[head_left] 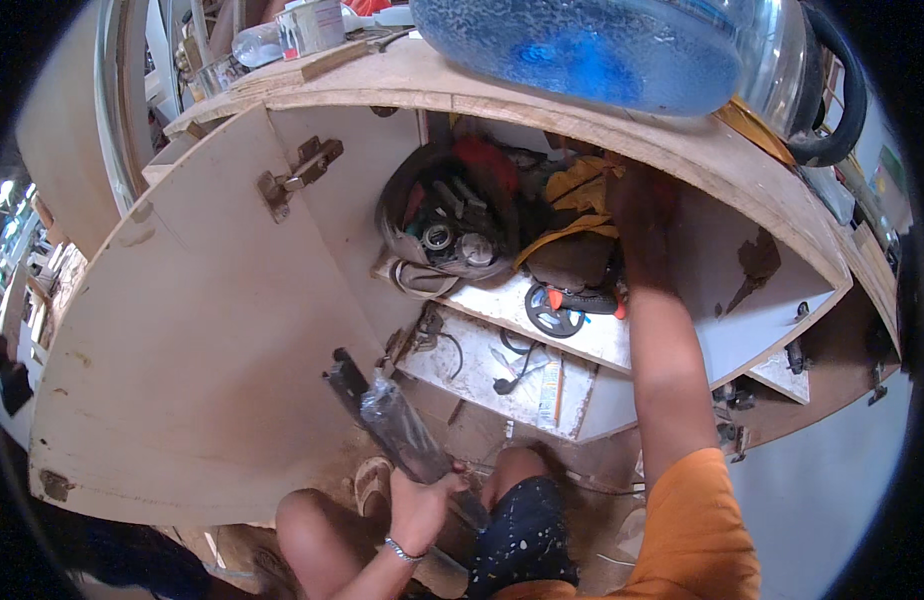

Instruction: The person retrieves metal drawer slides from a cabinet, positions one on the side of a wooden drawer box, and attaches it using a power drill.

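Note:
My left hand [419, 512], with a bracelet at the wrist, is closed around a bundle of long dark drawer slides [407, 430] partly wrapped in clear plastic. The bundle is tilted, its far end in front of the open cabinet door [192, 330]. My right arm reaches deep into the cabinet, where my right hand [637, 195] is in shadow beside a yellow and brown bag [579, 190]; its fingers cannot be made out. Below the bag, an orange-and-black handled tool [585, 301] and a black wheel [554, 310] lie on the upper shelf [482, 292].
A round dark container [390, 205] full of tapes and small items stands at the shelf's left. The lower shelf [462, 350] carries a cable and a tube [550, 393]. Overhead, a large blue water jug [592, 55] rests on the curved wooden top [382, 98]. A hinge [300, 177] juts from the door.

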The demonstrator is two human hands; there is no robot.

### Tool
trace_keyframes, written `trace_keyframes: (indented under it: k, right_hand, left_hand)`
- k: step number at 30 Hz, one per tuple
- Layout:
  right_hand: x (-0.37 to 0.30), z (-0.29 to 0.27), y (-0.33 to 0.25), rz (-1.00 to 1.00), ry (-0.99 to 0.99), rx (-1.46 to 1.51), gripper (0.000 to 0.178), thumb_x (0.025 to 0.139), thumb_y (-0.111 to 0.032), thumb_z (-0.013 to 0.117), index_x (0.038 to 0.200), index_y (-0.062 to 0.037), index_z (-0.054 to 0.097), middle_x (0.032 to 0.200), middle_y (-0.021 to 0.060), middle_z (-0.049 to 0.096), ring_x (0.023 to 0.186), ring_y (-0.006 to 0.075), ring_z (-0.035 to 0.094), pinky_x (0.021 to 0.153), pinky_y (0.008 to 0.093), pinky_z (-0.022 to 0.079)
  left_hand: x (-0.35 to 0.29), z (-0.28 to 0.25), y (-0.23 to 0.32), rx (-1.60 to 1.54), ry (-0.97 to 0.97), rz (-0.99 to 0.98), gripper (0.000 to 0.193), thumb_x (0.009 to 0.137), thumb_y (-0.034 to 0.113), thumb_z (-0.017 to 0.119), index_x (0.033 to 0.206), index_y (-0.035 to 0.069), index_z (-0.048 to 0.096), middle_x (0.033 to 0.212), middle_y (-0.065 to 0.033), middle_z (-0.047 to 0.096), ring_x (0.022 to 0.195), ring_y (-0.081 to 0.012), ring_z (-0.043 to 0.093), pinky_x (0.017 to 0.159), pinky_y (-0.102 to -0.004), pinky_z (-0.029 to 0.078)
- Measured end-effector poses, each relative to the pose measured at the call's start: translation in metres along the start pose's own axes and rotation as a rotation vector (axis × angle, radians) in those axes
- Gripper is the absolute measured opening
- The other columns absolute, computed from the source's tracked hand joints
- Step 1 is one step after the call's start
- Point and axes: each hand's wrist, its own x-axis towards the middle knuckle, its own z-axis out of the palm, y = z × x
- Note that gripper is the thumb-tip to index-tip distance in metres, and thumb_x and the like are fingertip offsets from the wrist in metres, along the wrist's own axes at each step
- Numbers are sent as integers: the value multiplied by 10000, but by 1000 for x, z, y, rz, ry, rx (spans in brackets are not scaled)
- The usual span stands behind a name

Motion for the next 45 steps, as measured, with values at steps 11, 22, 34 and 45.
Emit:
trace_keyframes:
  k: [11,22,34,45]
  right_hand:
    - [-16,11,35,79,285,486,448,950,-200,583,1362,-43,502,1338,225,547,1236,389,530,1075,419,420]
    - [-42,-28,45,-132,108,347,491,988,-243,515,1453,-125,414,1435,178,478,1333,353,452,1070,439,412]
    - [-56,-114,-168,-305,-137,636,209,781,-230,655,897,-61,701,931,201,685,912,397,648,836,479,525]
    - [-67,-42,-227,-161,-742,353,314,914,-206,540,1120,-56,723,1212,173,681,1155,327,640,924,480,526]
  left_hand:
    - [8,-9,-9,-10,17,-9,267,661,-88,618,921,-28,602,877,-115,692,819,-231,668,739,-339,534]
    - [10,-19,-11,4,22,-4,259,662,-71,628,914,-25,591,874,-104,675,818,-224,647,748,-334,511]
    - [6,-9,-13,-37,-1,-31,195,677,-64,662,867,-31,640,857,-75,677,803,-178,636,726,-300,489]
    - [5,-10,-9,23,-7,10,209,699,-61,673,899,-15,630,856,-65,676,785,-166,642,716,-294,503]
